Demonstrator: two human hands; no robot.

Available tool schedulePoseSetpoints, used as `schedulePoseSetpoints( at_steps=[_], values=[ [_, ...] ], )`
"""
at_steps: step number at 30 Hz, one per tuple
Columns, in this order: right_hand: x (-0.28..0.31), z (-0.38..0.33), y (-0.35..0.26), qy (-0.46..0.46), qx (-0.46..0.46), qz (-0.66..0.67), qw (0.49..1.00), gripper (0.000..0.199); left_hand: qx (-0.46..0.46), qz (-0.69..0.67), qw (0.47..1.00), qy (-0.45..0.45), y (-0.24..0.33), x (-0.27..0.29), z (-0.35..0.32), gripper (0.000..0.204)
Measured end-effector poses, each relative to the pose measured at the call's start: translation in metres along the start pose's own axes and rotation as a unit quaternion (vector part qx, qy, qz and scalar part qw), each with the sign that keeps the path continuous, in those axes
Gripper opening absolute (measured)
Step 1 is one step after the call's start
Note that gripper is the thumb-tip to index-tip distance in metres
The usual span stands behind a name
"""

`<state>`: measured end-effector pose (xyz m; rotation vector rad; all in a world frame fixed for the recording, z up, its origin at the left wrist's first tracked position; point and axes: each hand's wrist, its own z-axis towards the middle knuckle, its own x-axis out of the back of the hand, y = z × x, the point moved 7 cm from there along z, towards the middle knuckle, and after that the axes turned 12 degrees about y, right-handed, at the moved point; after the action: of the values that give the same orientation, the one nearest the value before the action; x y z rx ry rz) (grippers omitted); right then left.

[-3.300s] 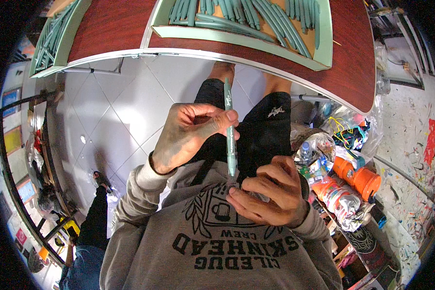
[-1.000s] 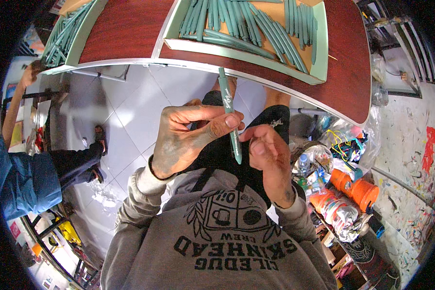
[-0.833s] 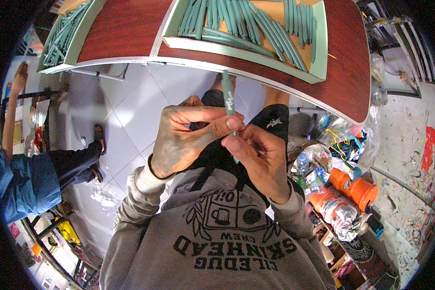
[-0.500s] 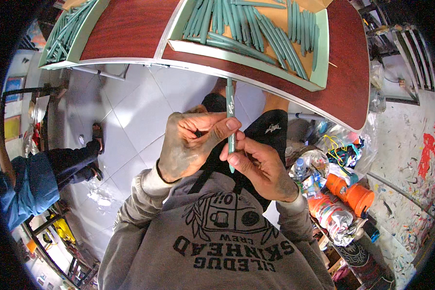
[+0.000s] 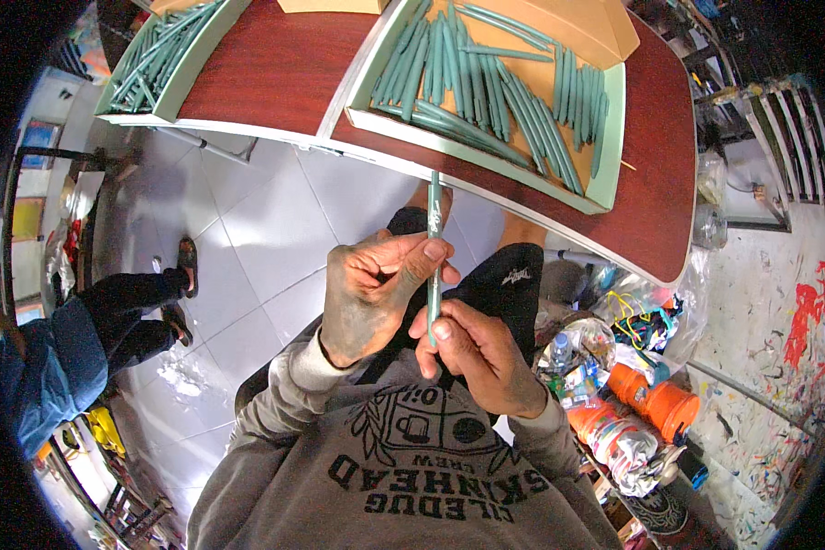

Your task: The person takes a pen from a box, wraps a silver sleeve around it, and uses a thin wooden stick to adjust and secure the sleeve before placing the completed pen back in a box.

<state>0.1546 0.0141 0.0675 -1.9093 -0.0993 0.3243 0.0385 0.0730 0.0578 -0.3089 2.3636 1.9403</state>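
A slim green pen (image 5: 434,209) with white lettering stands lengthwise between my hands, above my lap and just short of the table edge. My left hand (image 5: 367,284) pinches it around the middle between thumb and fingers. Lower down, the thumb and fingers of my right hand (image 5: 486,353) close on its near end. On the table beyond, a shallow pale-green box (image 5: 486,156) holds many similar green pens (image 5: 449,69), lying in loose rows. A second pale-green box (image 5: 179,87) at the far left has more of these pens in a heap.
The dark red table (image 5: 257,69) has a curved, light metal edge. At the right sit an orange container (image 5: 660,403), plastic bags and a water bottle (image 5: 562,346). Another person in dark trousers (image 5: 124,307) is at the left on the tiled floor (image 5: 275,202).
The pen has turned slightly and come a little lower in view with both hands. My right hand has slid toward its near end. The boxes appear lower as the view tilts.
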Motion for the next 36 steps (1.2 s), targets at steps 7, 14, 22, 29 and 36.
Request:
schedulePoseSetpoints(
  at_steps=[7, 14, 22, 29, 36],
  values=[
    [-0.002, 0.003, 0.007, 0.073, -0.027, 0.098, 0.992, 0.022, 0.164, -0.113, 0.978, -0.063, -0.003, -0.011, -0.022, 0.031],
    [-0.013, 0.004, 0.010, 0.063, -0.003, 0.168, 0.984, 0.027, 0.151, -0.111, 0.976, -0.112, 0.001, -0.002, -0.021, 0.033],
    [-0.011, 0.005, -0.004, 0.052, 0.045, 0.001, 0.998, 0.021, 0.090, -0.094, 0.991, -0.018, 0.002, 0.003, -0.015, 0.028],
    [-0.010, -0.001, -0.002, 0.029, 0.019, 0.043, 0.998, 0.026, 0.071, -0.136, 0.988, 0.012, 0.024, -0.011, 0.003, 0.030],
    [-0.012, -0.002, -0.006, 0.034, 0.094, 0.004, 0.995, 0.025, 0.064, -0.110, 0.989, 0.079, 0.032, -0.016, 0.000, 0.045]
  ],
)
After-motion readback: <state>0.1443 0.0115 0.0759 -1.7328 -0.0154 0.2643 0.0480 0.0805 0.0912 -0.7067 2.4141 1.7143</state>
